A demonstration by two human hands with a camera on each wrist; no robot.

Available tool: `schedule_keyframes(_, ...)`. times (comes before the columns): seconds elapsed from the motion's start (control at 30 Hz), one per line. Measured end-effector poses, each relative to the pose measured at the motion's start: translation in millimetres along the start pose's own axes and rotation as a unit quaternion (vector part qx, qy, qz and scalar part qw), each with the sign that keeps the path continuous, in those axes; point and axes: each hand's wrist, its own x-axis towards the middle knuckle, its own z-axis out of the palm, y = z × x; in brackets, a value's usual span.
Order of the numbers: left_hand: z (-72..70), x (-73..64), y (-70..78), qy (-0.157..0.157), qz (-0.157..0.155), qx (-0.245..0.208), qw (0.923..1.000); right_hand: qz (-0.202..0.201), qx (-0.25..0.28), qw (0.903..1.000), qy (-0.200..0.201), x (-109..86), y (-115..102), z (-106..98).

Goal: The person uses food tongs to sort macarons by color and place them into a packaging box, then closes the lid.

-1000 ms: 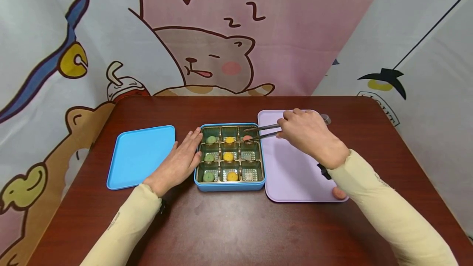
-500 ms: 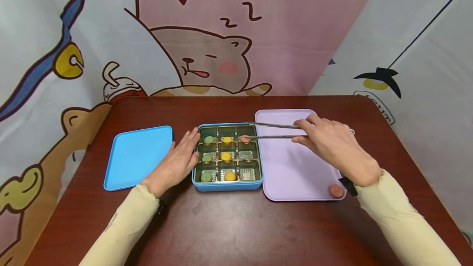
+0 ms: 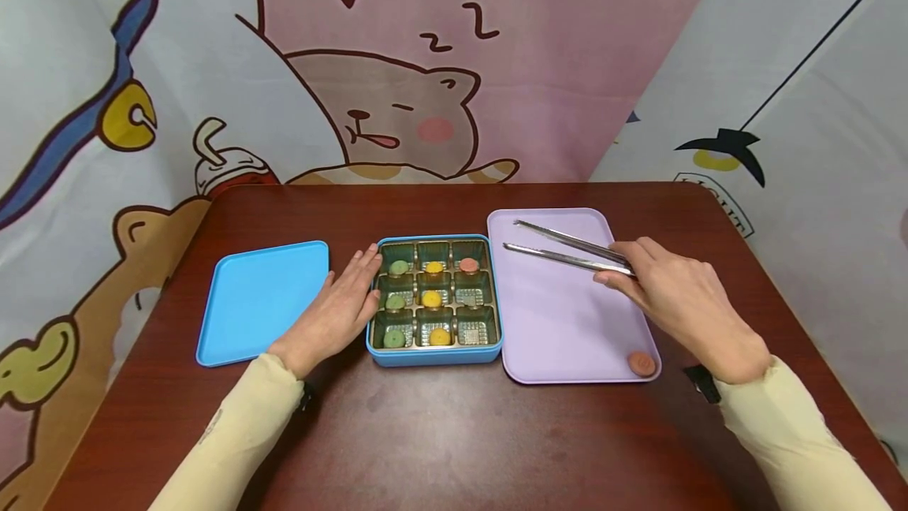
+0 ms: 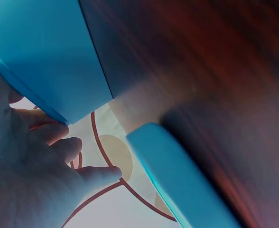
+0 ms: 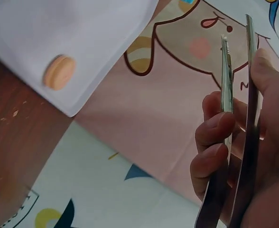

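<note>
My right hand grips metal tongs over the lilac tray; the tips stand apart with nothing between them. In the right wrist view, fingers and thumb wrap the two tong arms. My left hand rests with straight fingers along the left side of the blue box. Gold compartments inside hold green macarons in the left column and yellow macarons in the middle one. A pink macaron sits in the back right compartment. One brownish-pink macaron lies at the tray's front right corner.
A blue lid lies on the brown table left of my left hand. The tray stands right beside the box. Behind the table's back edge hangs a printed curtain.
My right hand has drawn the tongs back from the box to the right, over the tray. The tips have come away from the pink macaron, which stays in its compartment. My left hand stays put.
</note>
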Motion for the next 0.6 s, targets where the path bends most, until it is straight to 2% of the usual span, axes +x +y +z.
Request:
schedule_keyframes(0.33,-0.6,0.2,0.2,-0.003,0.000,-0.001,1.0000,0.025,0.016,0.9994,0.016,-21.7,16.2,3.3)
schedule_keyframes(0.6,-0.8,0.4,0.4,-0.005,-0.004,-0.005,1.0000,0.013,0.005,0.9998,0.015,-37.5,27.7,1.6)
